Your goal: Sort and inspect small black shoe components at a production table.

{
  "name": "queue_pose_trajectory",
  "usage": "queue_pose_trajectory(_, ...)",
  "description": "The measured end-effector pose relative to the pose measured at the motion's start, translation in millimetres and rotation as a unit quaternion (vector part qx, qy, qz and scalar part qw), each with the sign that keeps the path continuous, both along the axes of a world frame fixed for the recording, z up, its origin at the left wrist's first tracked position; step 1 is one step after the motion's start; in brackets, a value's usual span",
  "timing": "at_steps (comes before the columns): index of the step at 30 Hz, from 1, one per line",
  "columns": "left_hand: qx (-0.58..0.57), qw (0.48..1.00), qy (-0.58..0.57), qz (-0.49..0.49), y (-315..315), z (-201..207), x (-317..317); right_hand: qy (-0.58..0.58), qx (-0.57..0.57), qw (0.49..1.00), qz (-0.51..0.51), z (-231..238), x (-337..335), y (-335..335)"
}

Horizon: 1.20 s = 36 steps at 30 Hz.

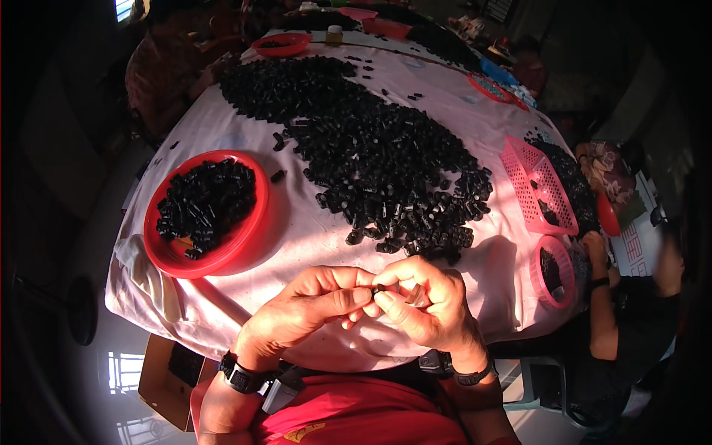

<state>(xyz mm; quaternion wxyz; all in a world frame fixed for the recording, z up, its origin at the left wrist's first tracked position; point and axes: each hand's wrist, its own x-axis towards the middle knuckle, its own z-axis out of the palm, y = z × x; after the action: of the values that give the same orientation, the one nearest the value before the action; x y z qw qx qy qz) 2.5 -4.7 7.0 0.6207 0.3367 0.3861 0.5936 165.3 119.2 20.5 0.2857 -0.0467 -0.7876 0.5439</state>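
Note:
My left hand [315, 300] and my right hand [430, 308] meet in front of me, above the table's near edge. Between their fingertips they pinch a small black part [377, 289], mostly covered by the fingers. Something pale and narrow [415, 295] shows within my right hand's curled fingers; its kind is unclear. Just beyond the hands spreads a large pile of short black cylindrical parts [386, 163]. To the left stands a red round basin [265, 196] with more black parts [204, 204] in it.
A pale pink cloth [230, 297] covers the table. On the right are a pink perforated basket [528, 185] and a pink round basket [569, 278]. Another person's arm [602, 319] rests beside them. A cardboard box [159, 382] sits low at left. Further red basins [280, 46] stand farther back.

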Motion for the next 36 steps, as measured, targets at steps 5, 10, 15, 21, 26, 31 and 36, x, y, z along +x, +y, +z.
queue_pose_trajectory(5,0.031,0.998,-0.045,-0.021,-2,2,-1,-0.002,0.017,1.000,0.001,1,2,3)
queue_pose_trajectory(10,0.019,0.998,-0.057,-0.011,-1,0,-1,-0.009,0.016,1.000,0.003,0,1,4)
queue_pose_trajectory(15,0.080,0.973,-0.180,0.119,2,-8,-38,0.010,-0.011,0.993,-0.117,-4,2,10)
queue_pose_trajectory(21,0.164,0.853,-0.372,0.328,-28,-9,-128,0.029,-0.036,0.986,-0.160,-6,5,16)
queue_pose_trajectory(26,0.121,0.937,-0.178,0.275,-6,-4,-93,0.044,-0.017,0.988,-0.150,-6,0,11)
queue_pose_trajectory(31,0.019,0.888,0.399,0.226,54,-15,-45,0.044,-0.006,0.988,-0.149,-7,1,12)
queue_pose_trajectory(36,-0.073,0.765,0.607,0.202,80,-46,-35,0.041,0.030,0.987,-0.152,-7,2,15)
